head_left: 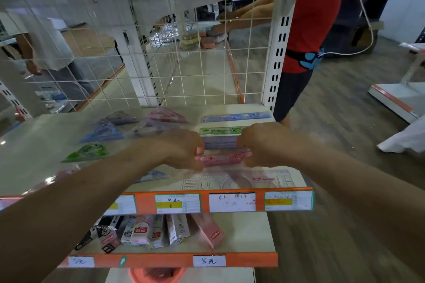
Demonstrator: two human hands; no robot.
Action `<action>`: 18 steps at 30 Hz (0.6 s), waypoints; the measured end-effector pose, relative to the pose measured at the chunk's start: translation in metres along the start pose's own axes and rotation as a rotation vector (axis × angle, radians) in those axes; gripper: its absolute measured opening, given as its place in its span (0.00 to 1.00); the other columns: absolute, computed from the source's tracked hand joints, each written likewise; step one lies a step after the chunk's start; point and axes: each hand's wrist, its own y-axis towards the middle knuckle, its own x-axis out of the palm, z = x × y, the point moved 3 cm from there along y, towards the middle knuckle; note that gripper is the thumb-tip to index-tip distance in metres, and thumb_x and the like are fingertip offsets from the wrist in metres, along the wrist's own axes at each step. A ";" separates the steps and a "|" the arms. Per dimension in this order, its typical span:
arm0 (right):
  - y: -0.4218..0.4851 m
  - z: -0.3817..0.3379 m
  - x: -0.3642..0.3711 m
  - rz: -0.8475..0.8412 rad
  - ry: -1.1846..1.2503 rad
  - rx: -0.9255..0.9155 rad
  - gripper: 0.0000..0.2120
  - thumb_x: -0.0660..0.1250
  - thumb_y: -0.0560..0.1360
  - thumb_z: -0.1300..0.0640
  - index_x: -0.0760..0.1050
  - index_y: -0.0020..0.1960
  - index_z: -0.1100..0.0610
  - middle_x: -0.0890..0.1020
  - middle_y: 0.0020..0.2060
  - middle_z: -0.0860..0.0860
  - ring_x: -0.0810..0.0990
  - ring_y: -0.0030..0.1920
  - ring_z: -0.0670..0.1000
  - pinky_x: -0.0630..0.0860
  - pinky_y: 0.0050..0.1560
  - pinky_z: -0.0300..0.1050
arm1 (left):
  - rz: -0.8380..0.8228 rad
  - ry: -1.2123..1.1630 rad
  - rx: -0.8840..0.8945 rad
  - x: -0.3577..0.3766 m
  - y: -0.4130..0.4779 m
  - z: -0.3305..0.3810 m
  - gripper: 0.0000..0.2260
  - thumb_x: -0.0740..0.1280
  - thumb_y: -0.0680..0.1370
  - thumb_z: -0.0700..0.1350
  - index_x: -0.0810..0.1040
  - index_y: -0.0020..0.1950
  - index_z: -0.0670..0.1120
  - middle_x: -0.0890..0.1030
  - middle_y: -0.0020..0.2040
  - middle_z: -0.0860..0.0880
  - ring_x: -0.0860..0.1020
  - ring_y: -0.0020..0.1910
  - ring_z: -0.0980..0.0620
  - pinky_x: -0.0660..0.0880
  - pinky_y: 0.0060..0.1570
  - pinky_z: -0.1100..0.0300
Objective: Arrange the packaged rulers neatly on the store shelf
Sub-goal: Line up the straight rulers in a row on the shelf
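Over glossy shelf, left hand and right hand grip flat ruler packs (plastic).

the shelf is smooth painted metal, faintly glossy, with glare spots. the rulers sit in clear, shiny plastic sleeves, as do the set squares. the grid is thin white-coated wire; the upright is slotted painted metal. the labels are matt paper on a smooth orange strip. the floor looks like matt wood grain.
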 end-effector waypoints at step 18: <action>-0.003 -0.007 0.007 -0.039 -0.043 0.018 0.12 0.63 0.77 0.53 0.75 0.59 0.53 0.79 0.51 0.51 0.79 0.49 0.52 0.72 0.44 0.42 | 0.031 0.082 -0.048 0.003 -0.001 0.006 0.19 0.64 0.77 0.54 0.71 0.67 0.49 0.74 0.62 0.49 0.74 0.59 0.48 0.71 0.59 0.54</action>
